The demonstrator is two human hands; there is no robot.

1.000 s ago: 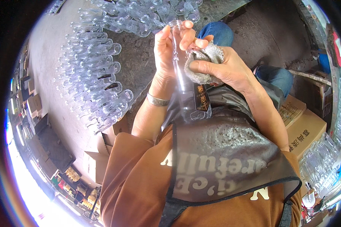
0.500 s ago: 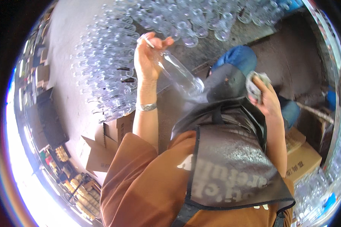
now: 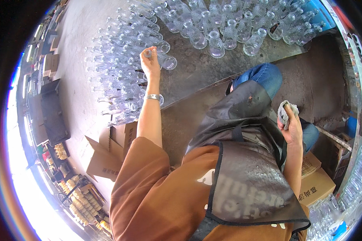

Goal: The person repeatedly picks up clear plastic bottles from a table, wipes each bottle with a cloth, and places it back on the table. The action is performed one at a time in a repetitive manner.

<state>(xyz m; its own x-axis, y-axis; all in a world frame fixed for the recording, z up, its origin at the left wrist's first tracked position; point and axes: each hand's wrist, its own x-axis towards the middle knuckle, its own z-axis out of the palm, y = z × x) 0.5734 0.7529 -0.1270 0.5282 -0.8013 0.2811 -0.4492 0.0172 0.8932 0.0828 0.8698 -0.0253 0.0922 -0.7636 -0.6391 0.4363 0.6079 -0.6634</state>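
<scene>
Clear glass bottle, one: at edge of bottle rows, neck pinched in closed fingers of left hand. Grey cloth, one: clutched in curled right hand. Judged status: wiping apparently done, release remaining; lower-right bottles, condition indeterminable.

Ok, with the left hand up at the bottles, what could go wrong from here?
The left hand has a clear bottle by the neck, close beside other bottles; it could knock or chip one. The right hand holds a cloth, well away, so it may be slow to steady a falling bottle.
</scene>
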